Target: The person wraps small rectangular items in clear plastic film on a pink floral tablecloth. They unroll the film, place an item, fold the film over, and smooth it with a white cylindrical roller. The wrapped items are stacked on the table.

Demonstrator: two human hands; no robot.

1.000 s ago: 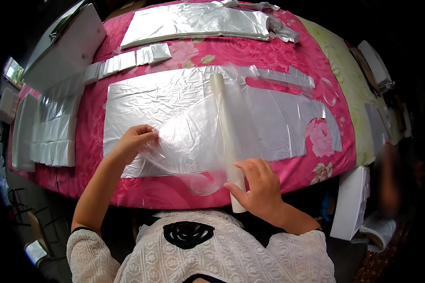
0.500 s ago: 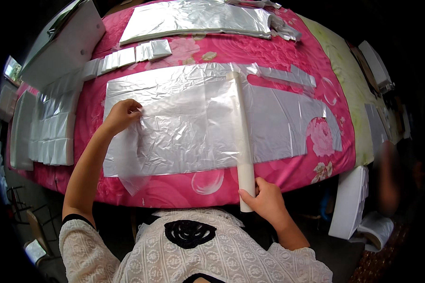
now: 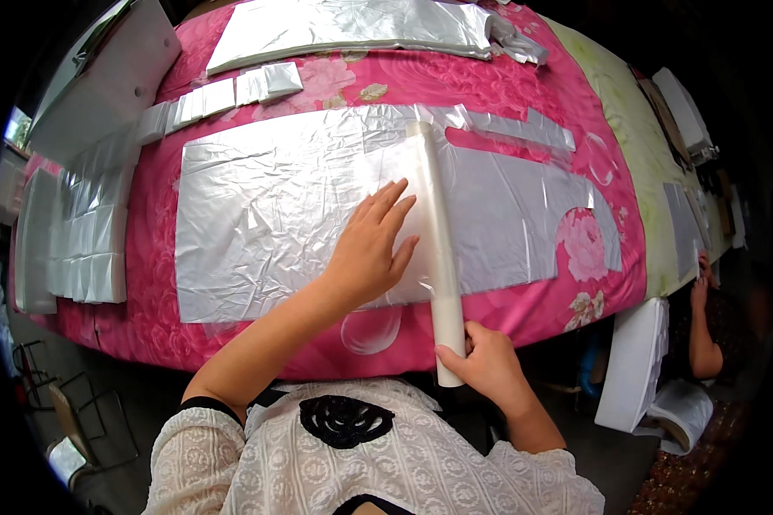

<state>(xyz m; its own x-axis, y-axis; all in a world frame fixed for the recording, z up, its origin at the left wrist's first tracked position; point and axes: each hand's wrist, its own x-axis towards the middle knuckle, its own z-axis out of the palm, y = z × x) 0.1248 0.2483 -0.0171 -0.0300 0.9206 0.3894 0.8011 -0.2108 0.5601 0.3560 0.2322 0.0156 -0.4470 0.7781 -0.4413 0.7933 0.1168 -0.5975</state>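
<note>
- Left hand (image 3: 374, 240): fingers spread, palm down, nothing gripped; over the middle of the sheet, just left of the roll. Can't tell whether the palm presses or hovers.
- Right hand (image 3: 483, 359): thumb and fingers clamped round the near end of the long, cream, cylindrical roll (image 3: 442, 249).
- Roll: lies across the flat silver plastic sheet with cut-outs (image 3: 249, 232), pointing away from the person; near end pokes just past the near edge of the table with a pink floral cloth (image 3: 524, 86).
- Sheet: spread flat, middle of table, creased on its left half; slot and rounded notch toward the right edge.
- Handling, judged: roll looks light and firm, smooth enough to roll or slip sideways; best held round the near end, as now, or by both ends.
- Sheet looks very light, limp, slippery, easy to crease or tear; best taken flat by its left corners, away from the narrow strips by the slot.
- Around: thick folded silver plastic stack (image 3: 343, 34) at far edge; row of small white flat packets (image 3: 219, 99) toward far left corner; block of stacked clear-wrapped white packets (image 3: 94, 275) along left edge; large white box (image 3: 112, 77) at far left corner.
- Another person's arm (image 3: 704, 339) beyond the right edge.
</note>
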